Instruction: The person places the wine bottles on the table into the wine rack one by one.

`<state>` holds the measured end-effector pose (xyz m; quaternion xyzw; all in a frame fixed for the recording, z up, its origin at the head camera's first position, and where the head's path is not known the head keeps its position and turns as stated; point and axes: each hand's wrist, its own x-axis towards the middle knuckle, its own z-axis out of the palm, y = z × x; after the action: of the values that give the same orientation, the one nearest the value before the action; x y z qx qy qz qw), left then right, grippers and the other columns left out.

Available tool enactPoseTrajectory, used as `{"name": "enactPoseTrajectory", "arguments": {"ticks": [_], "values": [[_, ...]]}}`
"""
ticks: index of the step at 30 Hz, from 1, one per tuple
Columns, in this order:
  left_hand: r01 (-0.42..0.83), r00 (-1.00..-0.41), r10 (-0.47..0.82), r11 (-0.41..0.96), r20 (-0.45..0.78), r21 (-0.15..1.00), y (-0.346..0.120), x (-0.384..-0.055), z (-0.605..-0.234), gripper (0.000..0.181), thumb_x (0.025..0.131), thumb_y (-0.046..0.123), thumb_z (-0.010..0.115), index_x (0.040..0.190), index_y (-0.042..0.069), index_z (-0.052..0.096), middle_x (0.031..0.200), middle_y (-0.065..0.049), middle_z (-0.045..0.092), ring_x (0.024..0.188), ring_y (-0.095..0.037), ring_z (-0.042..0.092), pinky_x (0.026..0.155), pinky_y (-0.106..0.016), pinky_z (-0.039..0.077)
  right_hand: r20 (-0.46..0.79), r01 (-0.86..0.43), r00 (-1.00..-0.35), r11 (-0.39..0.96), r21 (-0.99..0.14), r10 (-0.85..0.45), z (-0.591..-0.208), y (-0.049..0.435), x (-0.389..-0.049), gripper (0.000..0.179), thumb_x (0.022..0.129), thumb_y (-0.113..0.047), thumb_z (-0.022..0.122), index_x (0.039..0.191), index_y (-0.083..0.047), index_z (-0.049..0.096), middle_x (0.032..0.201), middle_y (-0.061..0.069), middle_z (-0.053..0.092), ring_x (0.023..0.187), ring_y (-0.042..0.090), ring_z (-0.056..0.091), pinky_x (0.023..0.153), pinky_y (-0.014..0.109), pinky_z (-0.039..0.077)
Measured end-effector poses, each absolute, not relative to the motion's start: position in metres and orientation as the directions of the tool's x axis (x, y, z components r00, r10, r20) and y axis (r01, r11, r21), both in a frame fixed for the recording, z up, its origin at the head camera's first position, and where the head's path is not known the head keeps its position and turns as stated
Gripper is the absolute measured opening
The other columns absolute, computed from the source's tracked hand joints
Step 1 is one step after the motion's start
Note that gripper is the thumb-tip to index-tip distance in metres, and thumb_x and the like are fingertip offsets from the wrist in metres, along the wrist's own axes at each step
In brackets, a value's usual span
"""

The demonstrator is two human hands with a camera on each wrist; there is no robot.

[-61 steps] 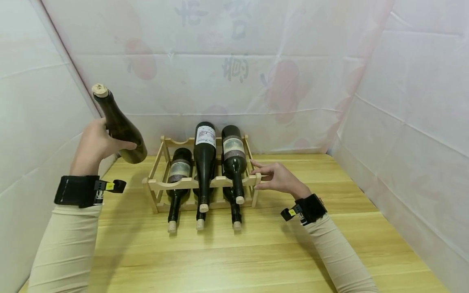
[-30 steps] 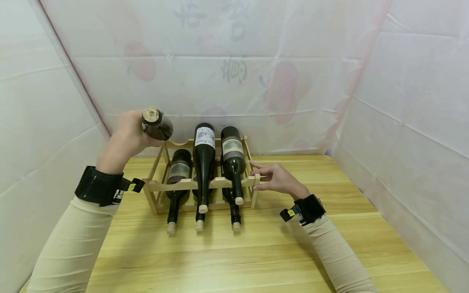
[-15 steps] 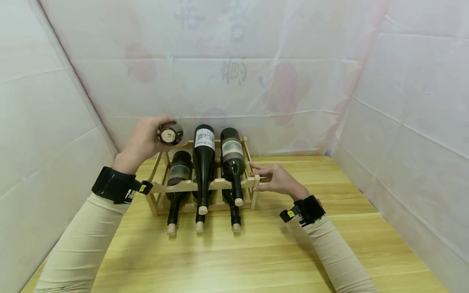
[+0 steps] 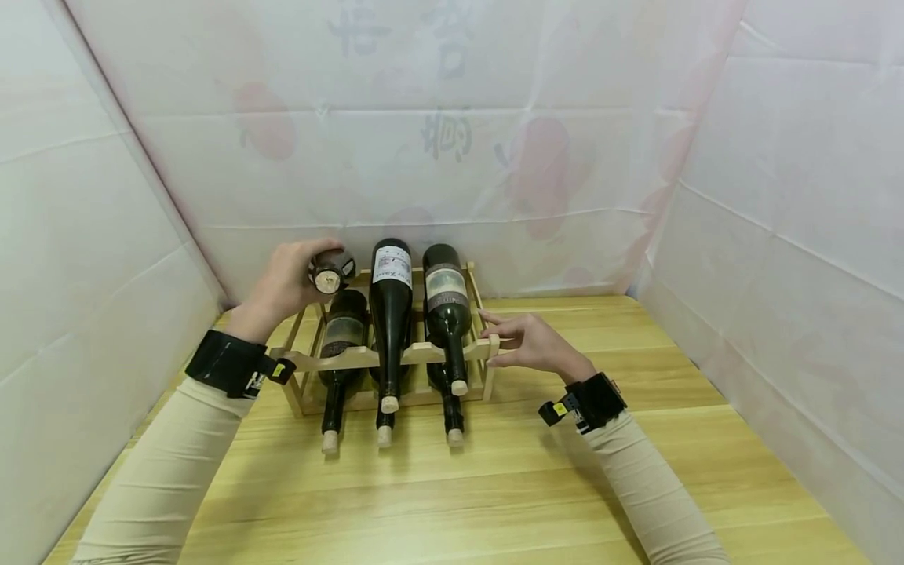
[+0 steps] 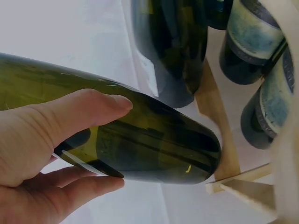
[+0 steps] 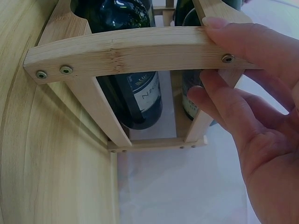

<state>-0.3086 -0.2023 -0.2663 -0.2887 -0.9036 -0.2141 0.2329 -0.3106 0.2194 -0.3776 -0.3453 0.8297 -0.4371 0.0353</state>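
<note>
My left hand (image 4: 278,284) grips a dark green wine bottle (image 5: 154,144) above the left end of a wooden wine rack (image 4: 355,358). That bottle lies tipped, its cork towards me and its base over the back rail. With thumb and fingers, my right hand (image 4: 533,344) pinches the rack's right front upper corner, seen close in the right wrist view around the wooden end bar (image 6: 140,51). On the upper tier lie a white-labelled bottle (image 4: 392,302) in the middle and another bottle (image 4: 446,306) at right. Below, a bottle (image 4: 344,333) lies at left.
Two more lower bottles show mostly as necks, the middle neck (image 4: 384,420) and the right neck (image 4: 453,412), corks jutting forward. The rack stands on a wood-grain table (image 4: 494,486). Pale sheeting (image 4: 607,157) encloses the back and sides.
My left hand has carried the bottle rightwards from the left side to over the rack, tipping it from nearly upright to cork-forward and lowering it slightly at the end. The right hand stays put.
</note>
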Motion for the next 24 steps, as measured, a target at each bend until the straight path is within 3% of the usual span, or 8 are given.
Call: {"name": "enactPoseTrajectory", "arguments": {"ticks": [8, 12, 18, 24], "values": [[0.653, -0.695, 0.462, 0.726, 0.551, 0.216, -0.196, -0.315, -0.270, 0.076, 0.056, -0.025, 0.084, 0.126, 0.001, 0.067, 0.124, -0.027, 0.070, 0.113, -0.049, 0.066, 0.099, -0.058, 0.052, 0.251, -0.540, -0.756, 0.361, -0.760, -0.604, -0.375, 0.218, -0.310, 0.045, 0.082, -0.004, 0.085, 0.125, -0.002, 0.073, 0.164, 0.019, 0.037, 0.137, 0.037, 0.056, 0.098, 0.038, 0.055], [0.662, -0.687, 0.463, 0.716, 0.561, 0.220, -0.194, -0.316, -0.270, 0.075, 0.056, -0.026, 0.082, 0.124, 0.002, 0.068, 0.122, -0.026, 0.071, 0.111, -0.048, 0.067, 0.098, -0.058, 0.053, 0.249, -0.532, -0.759, 0.353, -0.770, -0.601, -0.374, 0.219, -0.310, 0.044, 0.081, -0.001, 0.085, 0.124, -0.001, 0.073, 0.164, 0.020, 0.036, 0.136, 0.038, 0.056, 0.098, 0.040, 0.055], [0.701, -0.643, 0.495, 0.688, 0.584, 0.188, -0.194, -0.316, -0.269, 0.065, 0.062, -0.027, 0.076, 0.120, 0.002, 0.069, 0.116, -0.023, 0.073, 0.106, -0.047, 0.069, 0.094, -0.058, 0.054, 0.243, -0.532, -0.763, 0.368, -0.762, -0.599, -0.375, 0.219, -0.309, 0.043, 0.082, -0.003, 0.085, 0.124, -0.001, 0.074, 0.164, 0.018, 0.037, 0.137, 0.039, 0.055, 0.097, 0.033, 0.056], [0.711, -0.634, 0.509, 0.680, 0.582, 0.180, -0.195, -0.320, -0.271, 0.066, 0.060, -0.030, 0.068, 0.118, 0.001, 0.070, 0.115, -0.021, 0.074, 0.105, -0.046, 0.070, 0.094, -0.057, 0.055, 0.249, -0.534, -0.763, 0.365, -0.762, -0.597, -0.377, 0.216, -0.309, 0.042, 0.082, -0.004, 0.086, 0.122, -0.003, 0.074, 0.164, 0.015, 0.038, 0.136, 0.036, 0.057, 0.098, 0.037, 0.055]]}}
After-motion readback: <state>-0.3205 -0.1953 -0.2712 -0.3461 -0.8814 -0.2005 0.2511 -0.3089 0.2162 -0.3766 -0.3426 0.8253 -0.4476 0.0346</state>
